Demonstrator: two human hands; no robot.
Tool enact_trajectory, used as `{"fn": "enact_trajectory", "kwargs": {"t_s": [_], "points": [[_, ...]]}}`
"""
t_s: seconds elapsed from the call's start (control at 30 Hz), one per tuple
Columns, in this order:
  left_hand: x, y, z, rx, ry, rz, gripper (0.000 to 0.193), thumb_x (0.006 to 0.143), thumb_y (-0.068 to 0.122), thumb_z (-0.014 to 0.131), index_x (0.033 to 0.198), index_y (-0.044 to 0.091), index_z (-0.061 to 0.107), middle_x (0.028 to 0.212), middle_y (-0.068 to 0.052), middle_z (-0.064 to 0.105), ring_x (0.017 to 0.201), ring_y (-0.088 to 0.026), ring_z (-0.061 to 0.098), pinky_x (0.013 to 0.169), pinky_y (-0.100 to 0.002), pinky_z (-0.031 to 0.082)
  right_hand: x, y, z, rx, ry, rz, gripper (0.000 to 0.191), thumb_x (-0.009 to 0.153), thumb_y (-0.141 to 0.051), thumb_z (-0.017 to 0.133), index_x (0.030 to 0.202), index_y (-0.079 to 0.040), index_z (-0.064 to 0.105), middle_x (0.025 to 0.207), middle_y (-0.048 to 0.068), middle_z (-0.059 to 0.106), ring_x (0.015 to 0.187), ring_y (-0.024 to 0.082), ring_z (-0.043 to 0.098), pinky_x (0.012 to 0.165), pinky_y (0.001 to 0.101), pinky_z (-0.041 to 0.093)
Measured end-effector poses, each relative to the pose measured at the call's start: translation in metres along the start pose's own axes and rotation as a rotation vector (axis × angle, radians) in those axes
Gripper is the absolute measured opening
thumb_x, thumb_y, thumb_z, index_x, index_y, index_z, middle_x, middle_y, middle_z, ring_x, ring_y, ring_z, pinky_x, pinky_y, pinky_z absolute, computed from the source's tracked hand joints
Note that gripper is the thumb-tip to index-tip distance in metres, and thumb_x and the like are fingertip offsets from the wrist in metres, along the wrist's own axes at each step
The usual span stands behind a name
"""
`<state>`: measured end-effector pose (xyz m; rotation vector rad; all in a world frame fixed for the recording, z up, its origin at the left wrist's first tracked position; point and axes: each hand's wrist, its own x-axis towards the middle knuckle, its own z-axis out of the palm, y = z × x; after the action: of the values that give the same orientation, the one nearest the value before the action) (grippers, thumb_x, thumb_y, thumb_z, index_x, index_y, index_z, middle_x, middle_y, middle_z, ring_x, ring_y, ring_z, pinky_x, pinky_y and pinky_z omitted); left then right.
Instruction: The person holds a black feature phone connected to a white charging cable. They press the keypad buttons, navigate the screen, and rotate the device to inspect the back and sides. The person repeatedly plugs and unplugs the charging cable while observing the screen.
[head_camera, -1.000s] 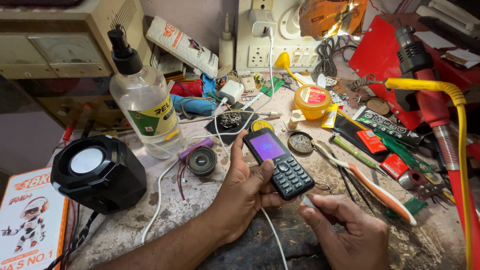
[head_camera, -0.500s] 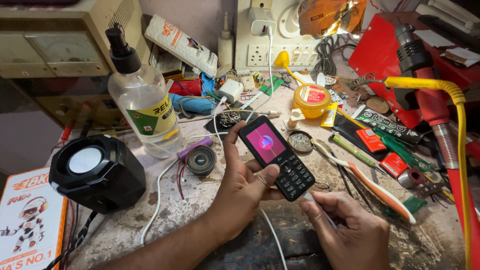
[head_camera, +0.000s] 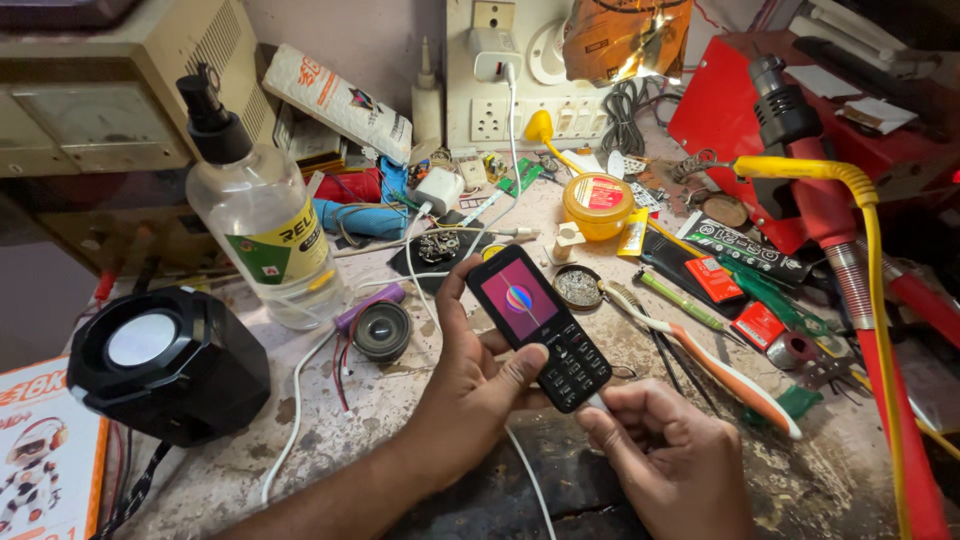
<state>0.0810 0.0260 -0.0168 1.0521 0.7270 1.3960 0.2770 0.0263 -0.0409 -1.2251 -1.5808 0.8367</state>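
My left hand (head_camera: 470, 390) holds a small black keypad phone (head_camera: 538, 326) above the cluttered workbench, thumb resting beside the keys. Its screen glows pink-red with a round coloured logo. At the phone's lower end my right hand (head_camera: 665, 460) pinches a white charging cable plug (head_camera: 598, 402). The white cable (head_camera: 530, 480) trails down between my hands toward the bench's near edge.
A clear plastic bottle with a black cap (head_camera: 262, 225) and a black speaker (head_camera: 165, 362) stand at left. A small loose speaker driver (head_camera: 381, 330), a yellow tin (head_camera: 597, 205), a toothbrush (head_camera: 710, 365), a wall socket board (head_camera: 520, 70) and a red tool with a yellow hose (head_camera: 850, 230) crowd the bench.
The phone's screen changed from purple to pink-red with a round logo. My left hand has lifted and tilted the phone slightly, while my right hand stays at its lower end.
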Motion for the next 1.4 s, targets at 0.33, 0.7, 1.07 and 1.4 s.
{"fn": "enact_trajectory", "kwargs": {"t_s": [0.33,0.7,1.07,1.4], "points": [[0.007,0.002,-0.005,-0.02,0.014,-0.035,0.094,0.097,0.004,0.055,0.16,0.043,-0.004,0.124,-0.014,0.066,0.099,-0.017,0.069,0.081,-0.038,0.063,-0.003,-0.008,-0.002,-0.205,-0.058,-0.069,0.012,0.078,-0.011,0.08,0.081,-0.001,0.075,0.056,0.003,0.072,0.052,0.002,0.063,0.048,0.0234,0.053],[0.011,-0.001,-0.014,-0.009,0.062,-0.128,0.084,0.097,0.014,0.056,0.159,0.035,0.004,0.115,-0.01,0.067,0.092,-0.015,0.069,0.073,-0.038,0.062,0.061,-0.043,-0.045,-0.517,0.026,-0.096,0.025,0.088,-0.028,0.074,0.105,-0.01,0.079,0.083,0.009,0.08,0.07,0.02,0.075,0.066,0.0342,0.057],[0.003,-0.007,-0.014,0.135,0.131,-0.028,0.077,0.08,0.013,0.081,0.141,0.011,0.035,0.098,-0.006,0.057,0.079,-0.014,0.064,0.066,-0.032,0.059,0.183,-0.012,-0.064,-1.143,-0.31,-0.033,0.045,0.081,-0.04,0.079,0.116,-0.012,0.076,0.112,0.02,0.074,0.108,0.035,0.071,0.093,0.047,0.055],[0.007,-0.01,-0.015,-0.151,0.057,0.002,0.054,0.094,0.019,0.063,0.143,0.019,0.039,0.105,-0.002,0.056,0.088,-0.013,0.061,0.08,-0.035,0.055,0.175,0.002,-0.047,-1.546,-0.029,-0.299,0.041,0.111,-0.02,0.05,0.078,-0.011,0.073,0.063,0.006,0.069,0.058,0.021,0.071,0.061,0.0374,0.052]]}}
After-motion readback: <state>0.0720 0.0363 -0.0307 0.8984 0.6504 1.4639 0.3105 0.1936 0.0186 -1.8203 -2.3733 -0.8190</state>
